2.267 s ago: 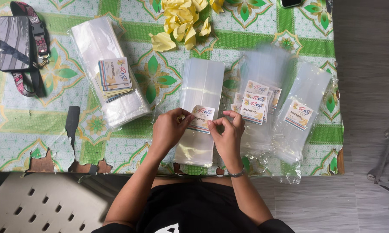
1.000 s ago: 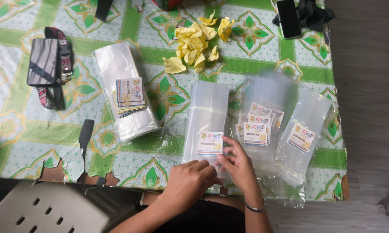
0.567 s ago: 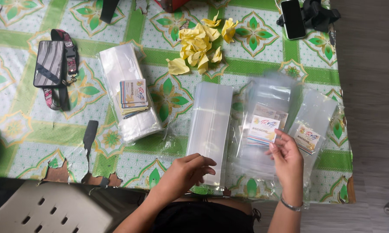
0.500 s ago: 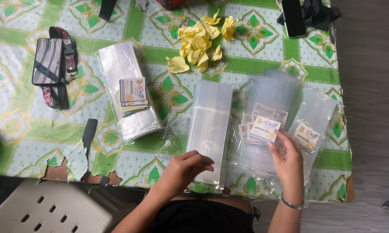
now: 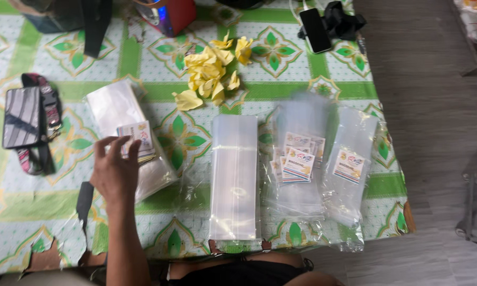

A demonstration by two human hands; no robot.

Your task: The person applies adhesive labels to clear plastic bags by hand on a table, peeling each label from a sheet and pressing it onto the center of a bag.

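Note:
My left hand (image 5: pixel 114 172) reaches out to the left, fingers spread, with its fingertips on a small stack of printed labels (image 5: pixel 139 139). The labels lie on a pile of clear plastic bags (image 5: pixel 117 108). My right hand is out of view. A stack of unlabelled clear bags (image 5: pixel 233 175) lies in the middle. To its right sits a pile of bags with labels stuck on them (image 5: pixel 298 161), and beside that a single labelled bag (image 5: pixel 349 164).
Yellow paper scraps (image 5: pixel 209 74) are heaped at the back centre. A striped pouch with a strap (image 5: pixel 22 117) lies far left, a black handle (image 5: pixel 84 198) near my wrist, a phone (image 5: pixel 313 24) and a red box (image 5: pixel 169 13) at the back. The table's edge (image 5: pixel 392 159) runs down the right.
My left hand has left the middle bag stack and moved left onto the label stack. My right hand set the labelled bag on the right pile and dropped out of view.

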